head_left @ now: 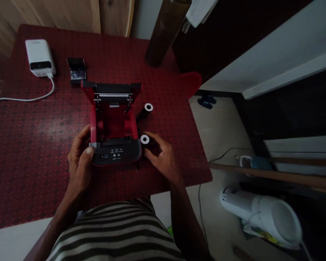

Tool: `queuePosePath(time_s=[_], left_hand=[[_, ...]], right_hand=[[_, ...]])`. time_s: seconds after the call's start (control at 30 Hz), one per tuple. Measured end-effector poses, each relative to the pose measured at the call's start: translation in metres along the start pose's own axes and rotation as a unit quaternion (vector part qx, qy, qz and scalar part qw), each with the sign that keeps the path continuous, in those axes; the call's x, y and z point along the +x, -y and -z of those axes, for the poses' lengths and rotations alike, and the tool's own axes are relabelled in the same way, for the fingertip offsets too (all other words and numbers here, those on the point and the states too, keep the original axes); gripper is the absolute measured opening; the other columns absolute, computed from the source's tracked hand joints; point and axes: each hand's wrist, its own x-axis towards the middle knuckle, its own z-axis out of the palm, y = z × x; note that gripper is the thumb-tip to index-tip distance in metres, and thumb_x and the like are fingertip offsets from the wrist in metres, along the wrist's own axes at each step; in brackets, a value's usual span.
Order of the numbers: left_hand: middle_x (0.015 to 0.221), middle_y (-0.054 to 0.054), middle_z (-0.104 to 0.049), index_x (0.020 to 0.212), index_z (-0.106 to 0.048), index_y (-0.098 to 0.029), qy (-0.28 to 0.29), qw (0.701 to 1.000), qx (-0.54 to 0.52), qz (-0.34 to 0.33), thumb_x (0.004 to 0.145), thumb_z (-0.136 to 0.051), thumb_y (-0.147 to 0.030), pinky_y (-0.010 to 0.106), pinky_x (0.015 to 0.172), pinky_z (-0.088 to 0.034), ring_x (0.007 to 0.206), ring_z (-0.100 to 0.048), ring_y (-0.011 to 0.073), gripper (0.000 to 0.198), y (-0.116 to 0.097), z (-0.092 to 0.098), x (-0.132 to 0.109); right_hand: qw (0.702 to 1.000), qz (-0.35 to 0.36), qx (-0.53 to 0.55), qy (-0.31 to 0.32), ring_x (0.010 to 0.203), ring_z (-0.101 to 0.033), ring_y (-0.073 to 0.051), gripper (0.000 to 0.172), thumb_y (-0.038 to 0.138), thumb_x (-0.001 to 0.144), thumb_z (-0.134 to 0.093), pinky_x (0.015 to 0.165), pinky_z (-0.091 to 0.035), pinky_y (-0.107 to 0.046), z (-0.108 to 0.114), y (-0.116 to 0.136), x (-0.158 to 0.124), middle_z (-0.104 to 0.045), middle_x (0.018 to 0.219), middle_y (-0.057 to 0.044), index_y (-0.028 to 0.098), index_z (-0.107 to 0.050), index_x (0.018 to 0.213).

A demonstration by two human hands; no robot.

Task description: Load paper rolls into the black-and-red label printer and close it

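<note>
A red and black printer (116, 154) stands on the red patterned table with its lid raised and its red inner compartment showing. My left hand (81, 157) grips the printer's near left corner, thumb on top and fingers along the side. On the right, my right hand (161, 152) has its thumb and fingers around a small black roll (145, 140) with a white ringed end, close against the printer's right side. Another such roll (148, 107) lies just beyond it, beside the printer.
The table (174, 127) also bears a white power bank (40, 58) with a cable at the far left, a small black item (78, 69) behind the printer, and a dark cylinder (167, 32) at the back. A white cylindrical object (263, 214) is at the lower right.
</note>
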Motion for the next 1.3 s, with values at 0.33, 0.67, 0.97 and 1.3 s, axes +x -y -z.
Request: queuePosePath(time_s=[0.33,0.67,0.97,1.3], left_hand=[[0.153,0.009,-0.083,0.153,-0.084,-0.029,-0.004,1.000,-0.002,-0.004,0.104,-0.079,-0.073,0.045,0.105,-0.071,0.142,-0.076,0.0375,0.066,-0.002,-0.001,0.001],[0.157,0.010,-0.082,0.159,-0.079,-0.029,0.019,1.000,0.009,0.008,0.105,-0.076,-0.077,0.050,0.119,-0.066,0.144,-0.078,0.0375,0.072,0.008,0.005,-0.001],[0.156,0.007,-0.082,0.157,-0.080,-0.034,0.013,1.000,-0.028,0.006,0.108,-0.079,-0.071,0.047,0.114,-0.069,0.140,-0.079,0.0344,0.062,0.007,0.001,-0.002],[0.158,0.008,-0.082,0.160,-0.078,-0.033,0.039,0.997,-0.056,0.027,0.111,-0.077,-0.060,0.052,0.116,-0.067,0.136,-0.082,0.0356,0.056,-0.003,0.000,-0.003]], right_hand=[[0.996,-0.058,0.022,-0.060,0.123,-0.088,-0.029,0.027,0.039,0.103,-0.083,0.111,-0.071,-0.051,0.060,0.008,0.030,-0.092,0.130,-0.008,0.030,-0.087,0.128],[0.995,-0.002,-0.003,-0.100,0.109,-0.077,-0.029,0.028,0.043,0.089,-0.086,0.110,-0.063,-0.054,-0.002,-0.023,0.117,-0.085,0.111,-0.004,0.029,-0.074,0.110],[0.980,0.181,-0.062,0.050,0.124,-0.081,-0.028,0.045,0.020,0.100,-0.086,0.115,-0.065,-0.050,0.062,0.117,0.052,-0.085,0.132,-0.001,0.035,-0.080,0.143],[0.888,0.205,-0.362,0.195,0.113,-0.079,-0.031,0.039,-0.011,0.100,-0.065,0.104,-0.065,-0.047,-0.034,0.127,0.080,-0.085,0.111,-0.009,0.023,-0.072,0.118]])
